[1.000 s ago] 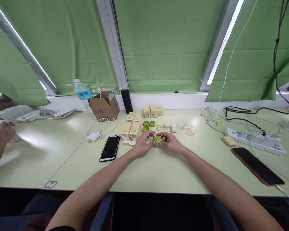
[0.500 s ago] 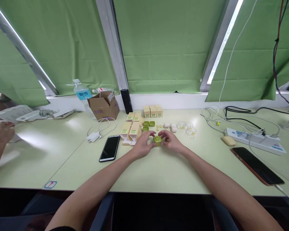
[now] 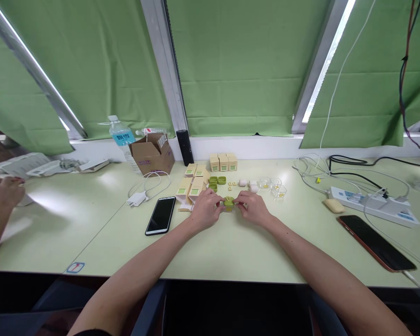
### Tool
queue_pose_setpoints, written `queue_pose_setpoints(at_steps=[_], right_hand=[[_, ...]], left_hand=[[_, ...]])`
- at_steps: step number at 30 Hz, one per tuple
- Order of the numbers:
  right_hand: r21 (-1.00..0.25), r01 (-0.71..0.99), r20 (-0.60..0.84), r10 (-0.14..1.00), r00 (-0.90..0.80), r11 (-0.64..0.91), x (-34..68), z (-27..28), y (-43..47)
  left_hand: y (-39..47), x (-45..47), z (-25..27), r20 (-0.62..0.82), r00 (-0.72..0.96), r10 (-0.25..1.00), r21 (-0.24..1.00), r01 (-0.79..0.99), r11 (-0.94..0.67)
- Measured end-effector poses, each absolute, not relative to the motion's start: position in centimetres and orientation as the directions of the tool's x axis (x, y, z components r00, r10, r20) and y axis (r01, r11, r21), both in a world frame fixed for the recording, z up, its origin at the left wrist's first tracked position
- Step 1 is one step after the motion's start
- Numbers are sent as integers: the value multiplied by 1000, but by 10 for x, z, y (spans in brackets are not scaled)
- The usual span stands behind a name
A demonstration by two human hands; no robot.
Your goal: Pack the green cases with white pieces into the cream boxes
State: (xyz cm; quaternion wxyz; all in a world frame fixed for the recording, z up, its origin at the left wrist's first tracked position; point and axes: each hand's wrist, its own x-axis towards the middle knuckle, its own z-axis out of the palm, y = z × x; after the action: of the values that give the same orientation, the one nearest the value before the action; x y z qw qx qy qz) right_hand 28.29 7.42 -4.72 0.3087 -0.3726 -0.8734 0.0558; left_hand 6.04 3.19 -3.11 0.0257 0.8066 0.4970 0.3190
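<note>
A small green lid [image 3: 228, 201] sits over a clear base [image 3: 228, 209] in front of me, between both hands. My left hand [image 3: 207, 208] pinches the lid's left side, thumb and fingers closed. On the opposite side, my right hand [image 3: 253, 207] grips it the same way with its fingertips. Just beyond them lie several green pieces [image 3: 222, 180] of similar size and some tiny yellow parts [image 3: 230, 184]. Pale pinkish rolls [image 3: 254, 187] and several clear cups [image 3: 278, 190] stand behind my right hand.
Cream boxes, some opened [image 3: 184, 186], lie left of my hands; others [image 3: 223, 162] stand at the back. Phones [image 3: 160, 215] [image 3: 375, 242] flank my arms. A power strip [image 3: 374, 206], cables, a cardboard box [image 3: 152, 153] and a bottle [image 3: 123, 140] are around. Another person's hand [image 3: 4, 192] is far left.
My fingers have gone from loosely surrounding the green piece to pinching its two sides. More of the clear base now shows beneath it. The view has shifted slightly.
</note>
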Motion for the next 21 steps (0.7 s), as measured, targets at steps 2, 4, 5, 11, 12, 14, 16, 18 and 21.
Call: queue_pose_setpoints(at_steps=[2,4,5,11,12,14,16,18,21], right_hand=[[-334,624,488,696,-527,707,283,-46,74],[-321,632,487,695,-528,705,283,-46,73],[-310,636,488,692,-531,707,283,-46,73],[-215,662,526,657,-540,718,282,-48,70],[-206,667,539,652,-533,716,282,-48,69],[-204,672,562,647,-515,712,281,-49,68],[-214,670,575,646,-502,711,281,-49,67],[-223,666,579,646,-497,712,280,-50,67],[-227,662,580,646,-497,714,279,-50,66]], left_hand=[[30,61,-30,481,301,823,363,787,-500],[29,62,-29,476,306,824,356,790,-499],[29,62,-28,474,311,823,351,791,-501],[30,58,-24,506,307,806,242,847,-474],[31,55,-21,522,279,806,204,877,-435],[35,48,-16,549,203,811,120,941,-317],[39,40,-10,559,131,819,40,982,-184],[43,33,-7,556,80,827,-24,996,-80],[47,27,-8,526,31,850,-90,996,19]])
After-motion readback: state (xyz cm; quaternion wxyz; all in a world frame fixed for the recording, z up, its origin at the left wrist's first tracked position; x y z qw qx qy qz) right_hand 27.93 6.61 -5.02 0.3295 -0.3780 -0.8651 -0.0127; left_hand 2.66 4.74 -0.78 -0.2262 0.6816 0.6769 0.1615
